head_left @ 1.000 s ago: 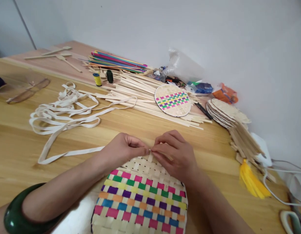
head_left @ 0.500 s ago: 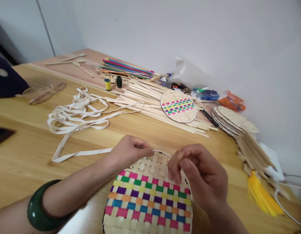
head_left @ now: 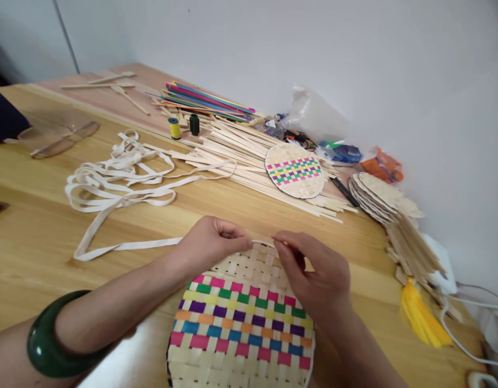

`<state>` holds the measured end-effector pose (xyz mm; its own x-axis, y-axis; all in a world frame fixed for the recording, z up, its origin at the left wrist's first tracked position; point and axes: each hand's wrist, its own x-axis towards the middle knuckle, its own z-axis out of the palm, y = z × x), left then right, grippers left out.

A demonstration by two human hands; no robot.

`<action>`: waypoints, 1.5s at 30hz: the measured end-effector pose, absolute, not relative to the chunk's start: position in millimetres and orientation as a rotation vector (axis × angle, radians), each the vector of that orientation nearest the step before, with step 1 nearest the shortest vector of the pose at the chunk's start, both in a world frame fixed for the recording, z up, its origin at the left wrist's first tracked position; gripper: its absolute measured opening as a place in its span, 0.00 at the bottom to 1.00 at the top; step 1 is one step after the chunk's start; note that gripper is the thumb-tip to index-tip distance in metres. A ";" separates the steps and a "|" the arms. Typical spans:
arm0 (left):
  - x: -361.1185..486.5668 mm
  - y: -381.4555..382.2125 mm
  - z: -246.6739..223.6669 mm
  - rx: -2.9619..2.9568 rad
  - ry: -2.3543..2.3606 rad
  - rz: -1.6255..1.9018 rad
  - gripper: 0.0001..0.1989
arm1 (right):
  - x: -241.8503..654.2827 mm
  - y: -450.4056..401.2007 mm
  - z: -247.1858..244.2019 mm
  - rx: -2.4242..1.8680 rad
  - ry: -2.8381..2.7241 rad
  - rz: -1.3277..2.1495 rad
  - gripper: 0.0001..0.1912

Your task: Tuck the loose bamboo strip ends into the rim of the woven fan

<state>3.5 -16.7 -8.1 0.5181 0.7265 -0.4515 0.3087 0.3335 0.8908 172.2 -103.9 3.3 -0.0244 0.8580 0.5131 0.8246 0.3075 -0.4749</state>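
A round woven bamboo fan (head_left: 249,315), with rows of pink, green, yellow, purple, orange and blue strips, is in front of me. White cloth tape (head_left: 141,246) runs from the left into my left hand (head_left: 214,237), which pinches it against the fan's top rim. A short white stretch of that edging shows between my two hands. My right hand (head_left: 319,269) has thumb and forefinger pressed together on the taped rim, just right of the left fingertips. The tape inside both pinches is hidden by fingers.
Loose tape lies heaped (head_left: 123,180) at the left. Behind are bamboo strips (head_left: 232,148), coloured strips (head_left: 208,102), a yellow spool (head_left: 174,128), a dark spool (head_left: 194,124) and another woven disc (head_left: 295,171). Stacked discs (head_left: 384,196) and a yellow tassel (head_left: 424,312) sit right.
My right hand has moved left and up from above the fan's right side to its top rim, its fingers closing there. My left hand keeps its pinch. The view has shifted slightly.
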 end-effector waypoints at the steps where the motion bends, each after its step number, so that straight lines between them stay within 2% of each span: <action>1: 3.5 -16.7 -7.7 1.255 1.045 0.354 0.08 | 172.3 -104.1 1.7 -1.526 -1.879 0.063 0.06; 5: 3.9 -17.4 -5.7 1.249 1.066 0.354 0.07 | 172.4 -104.5 -1.7 -1.592 -1.941 0.099 0.08; 22: 3.6 -18.0 -9.2 1.258 1.067 0.372 0.08 | 168.3 -103.5 -0.1 -1.571 -2.113 -0.305 0.08; 45: 3.9 -16.5 -8.6 1.278 1.082 0.368 0.09 | 170.5 -102.5 2.0 -1.553 -2.227 -0.409 0.10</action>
<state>3.9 -16.5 -8.6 0.4919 0.7502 -0.4418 0.3251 0.3125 0.8925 170.5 -102.5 2.0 -0.3074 0.8245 0.4751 0.9396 0.3421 0.0142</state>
